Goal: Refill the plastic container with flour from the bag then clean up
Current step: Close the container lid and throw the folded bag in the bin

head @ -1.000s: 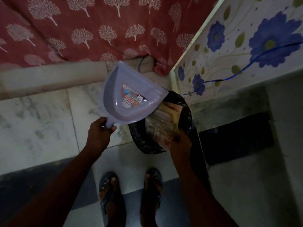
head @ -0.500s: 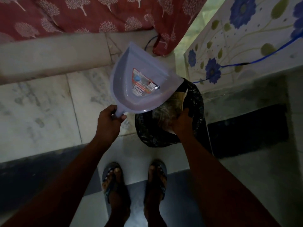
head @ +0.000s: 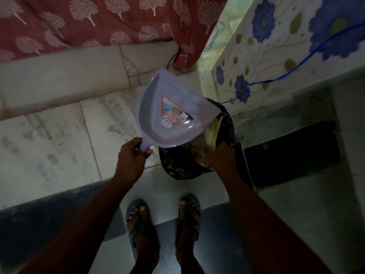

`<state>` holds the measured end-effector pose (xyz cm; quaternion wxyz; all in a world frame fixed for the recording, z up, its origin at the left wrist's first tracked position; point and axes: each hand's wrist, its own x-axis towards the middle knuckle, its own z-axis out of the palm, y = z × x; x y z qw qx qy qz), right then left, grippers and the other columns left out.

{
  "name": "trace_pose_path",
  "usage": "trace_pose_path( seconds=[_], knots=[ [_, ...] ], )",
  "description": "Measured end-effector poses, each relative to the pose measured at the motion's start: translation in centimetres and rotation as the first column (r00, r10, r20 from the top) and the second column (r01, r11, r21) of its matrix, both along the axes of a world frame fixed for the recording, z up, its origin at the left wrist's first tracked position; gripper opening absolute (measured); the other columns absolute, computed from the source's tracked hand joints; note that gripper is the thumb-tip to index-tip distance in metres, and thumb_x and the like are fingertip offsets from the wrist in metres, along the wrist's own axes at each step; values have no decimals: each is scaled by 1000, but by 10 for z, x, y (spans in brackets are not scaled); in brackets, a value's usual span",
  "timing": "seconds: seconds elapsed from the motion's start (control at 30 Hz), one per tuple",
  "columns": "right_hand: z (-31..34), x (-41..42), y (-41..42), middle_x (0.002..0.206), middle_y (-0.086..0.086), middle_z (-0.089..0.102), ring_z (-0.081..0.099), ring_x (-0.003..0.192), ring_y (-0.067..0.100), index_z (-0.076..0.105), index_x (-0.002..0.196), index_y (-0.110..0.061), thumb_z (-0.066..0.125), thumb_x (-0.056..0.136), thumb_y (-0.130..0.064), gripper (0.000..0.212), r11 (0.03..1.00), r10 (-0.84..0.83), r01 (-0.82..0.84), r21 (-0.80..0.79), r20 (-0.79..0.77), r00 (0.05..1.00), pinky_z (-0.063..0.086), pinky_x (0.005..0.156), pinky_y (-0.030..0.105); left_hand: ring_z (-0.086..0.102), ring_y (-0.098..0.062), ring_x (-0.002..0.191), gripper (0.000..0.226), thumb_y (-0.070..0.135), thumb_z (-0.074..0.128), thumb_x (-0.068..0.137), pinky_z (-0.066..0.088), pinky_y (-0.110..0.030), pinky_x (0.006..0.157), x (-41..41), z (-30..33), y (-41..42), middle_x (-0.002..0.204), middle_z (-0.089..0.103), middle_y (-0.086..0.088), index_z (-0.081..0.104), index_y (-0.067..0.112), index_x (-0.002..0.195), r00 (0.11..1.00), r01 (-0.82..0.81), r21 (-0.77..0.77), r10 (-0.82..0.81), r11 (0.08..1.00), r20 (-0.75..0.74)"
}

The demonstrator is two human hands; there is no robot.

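A pale lilac plastic dustpan (head: pixel 173 113) with a red label inside is held by its short handle in my left hand (head: pixel 132 155), tilted up over the floor just left of a bin. The bin is lined with a black bag (head: pixel 177 165) and stands on the floor in front of my feet. My right hand (head: pixel 221 155) reaches into the bin's mouth and grips a crumpled empty flour bag (head: pixel 214 131), tan and partly pushed down inside the liner. The plastic container is out of view.
A red curtain with white tree prints (head: pixel 98 22) hangs behind a marble step (head: pixel 59 80). A white cabinet with blue flowers (head: pixel 286 48) stands to the right, with a blue cable (head: pixel 286 74) across it. My sandalled feet (head: pixel 164 220) stand on dark and light tiles.
The right hand has pushed the flour bag lower into the bin liner. The dustpan stays in my left hand and has shifted slightly right toward the bin.
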<state>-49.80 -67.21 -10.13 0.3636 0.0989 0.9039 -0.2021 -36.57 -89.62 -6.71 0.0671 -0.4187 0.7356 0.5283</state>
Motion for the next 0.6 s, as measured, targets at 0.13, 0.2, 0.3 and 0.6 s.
trace_pose_path(
  seconds=[0.13, 0.2, 0.3, 0.6],
  knots=[
    [45, 18, 18, 98, 15, 67, 67, 94, 34, 62, 100, -6, 70, 85, -30, 30, 986, -95, 95, -134, 7, 995, 54, 81, 38, 64, -15, 79, 23, 29, 67, 73, 56, -54, 80, 6, 43, 6, 88, 74, -4, 69, 29, 96, 997, 74, 0, -74, 997, -13],
    [76, 27, 24, 91, 11, 69, 69, 86, 33, 62, 94, -11, 67, 80, -34, 27, 967, -128, 134, -218, 43, 991, 57, 82, 44, 66, -15, 82, 23, 26, 65, 76, 56, -49, 80, 6, 74, 13, 88, 74, -1, 69, 24, 98, 995, 99, -18, -99, 995, -16],
    [119, 42, 30, 84, 5, 71, 71, 82, 28, 66, 92, -12, 64, 77, -36, 28, 943, -111, 112, -314, 23, 994, 57, 82, 48, 68, -19, 88, 24, 26, 65, 78, 53, -39, 79, 10, 121, 22, 91, 73, 1, 69, 21, 101, 990, 137, -97, -140, 986, -26],
    [277, 94, 77, 82, 3, 72, 71, 79, 27, 64, 88, -38, 59, 64, -50, 28, 865, -299, 233, -444, -85, 950, 59, 79, 52, 63, -17, 87, 16, 27, 72, 85, 47, -34, 76, 33, 293, 46, 92, 69, 3, 67, 23, 100, 961, 269, -287, -275, 919, 20]
  ],
)
